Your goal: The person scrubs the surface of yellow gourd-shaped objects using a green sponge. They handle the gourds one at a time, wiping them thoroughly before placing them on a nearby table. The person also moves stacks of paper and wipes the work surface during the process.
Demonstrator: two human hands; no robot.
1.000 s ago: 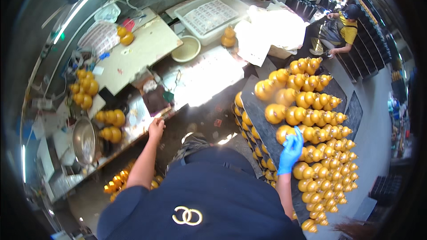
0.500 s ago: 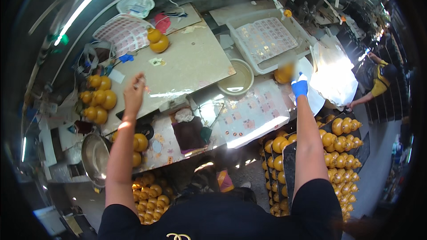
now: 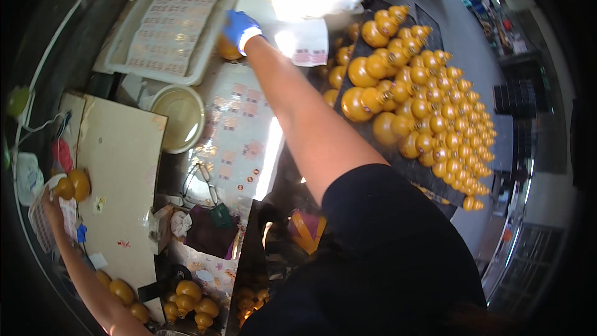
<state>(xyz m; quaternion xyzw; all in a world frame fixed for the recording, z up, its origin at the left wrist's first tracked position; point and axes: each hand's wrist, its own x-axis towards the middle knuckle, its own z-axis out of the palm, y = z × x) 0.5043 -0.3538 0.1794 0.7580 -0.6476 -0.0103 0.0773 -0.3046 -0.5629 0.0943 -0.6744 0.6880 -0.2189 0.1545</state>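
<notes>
My right hand, in a blue glove, is closed on an orange-yellow gourd beside the white tray; the hand covers much of the gourd. Far to the left, my bare left hand has its fingers around the small top bulb of another gourd, which sits at the far edge of a pale board. A small red cut-out and a small yellowish decal lie on that board.
A white tray holds a printed decal sheet. Next to it stands a bowl of water. More decals lie on a clear sheet. Racks of gourds fill the right; more gourds stand at lower left.
The view has swung to the right. My left hand has moved from above the board to the gourd at its far edge. My right hand stays at its gourd beside the tray.
</notes>
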